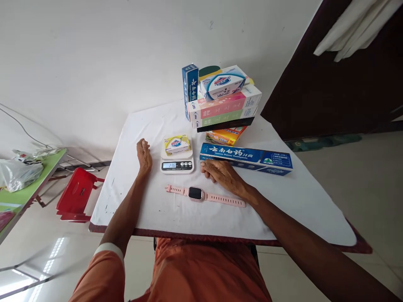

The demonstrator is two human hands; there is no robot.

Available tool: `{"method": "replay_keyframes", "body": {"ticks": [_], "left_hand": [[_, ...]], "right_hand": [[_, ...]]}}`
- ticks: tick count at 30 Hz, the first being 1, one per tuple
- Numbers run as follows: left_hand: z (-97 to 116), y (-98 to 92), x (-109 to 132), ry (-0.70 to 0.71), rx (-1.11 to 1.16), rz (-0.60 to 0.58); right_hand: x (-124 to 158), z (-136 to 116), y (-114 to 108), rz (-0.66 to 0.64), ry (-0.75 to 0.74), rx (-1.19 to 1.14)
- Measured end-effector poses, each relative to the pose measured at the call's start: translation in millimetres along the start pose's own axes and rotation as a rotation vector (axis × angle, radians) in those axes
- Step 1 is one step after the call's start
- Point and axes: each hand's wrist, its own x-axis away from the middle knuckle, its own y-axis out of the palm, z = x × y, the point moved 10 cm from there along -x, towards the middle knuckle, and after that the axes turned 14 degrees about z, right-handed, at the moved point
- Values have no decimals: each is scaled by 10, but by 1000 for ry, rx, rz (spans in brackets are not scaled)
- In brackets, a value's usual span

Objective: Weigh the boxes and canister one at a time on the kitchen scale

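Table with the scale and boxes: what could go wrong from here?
The left hand is close beside the scale; a bump might jog it or shift the soap box. The stacked boxes sit unevenly and could topple if knocked. The right hand could drag the watch lying by its wrist.

Soft light; bright glare on floor, lower left; faint shadows on tablecloth; edges stretched.

- Tabletop, wht cloth, ctr
- Wht scale, ctr
- Pink watch, lwr ctr
- Toothpaste box, mid-R
- Orange box, upr ctr
- Upright blue box, upr ctr
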Motion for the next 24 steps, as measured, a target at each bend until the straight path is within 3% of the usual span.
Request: {"method": "replay_keyframes", "body": {"ticks": [13, 15, 18, 21, 24], "left_hand": [[37, 20, 5, 46, -63, -37], [226, 0, 57, 131, -63, -52], [694, 52, 221, 379, -80, -140], [1054, 268, 427, 588, -172, -311], [1169, 527, 535, 680, -303, -463]], "right_hand": [[-19, 7, 4, -1, -17, 3], [-20, 7, 3, -1, -10, -7], [-25, 18, 11, -10, 3, -8], [-30, 13, 20, -20, -1, -4], [-33, 18, 12, -17, 4, -10]]}}
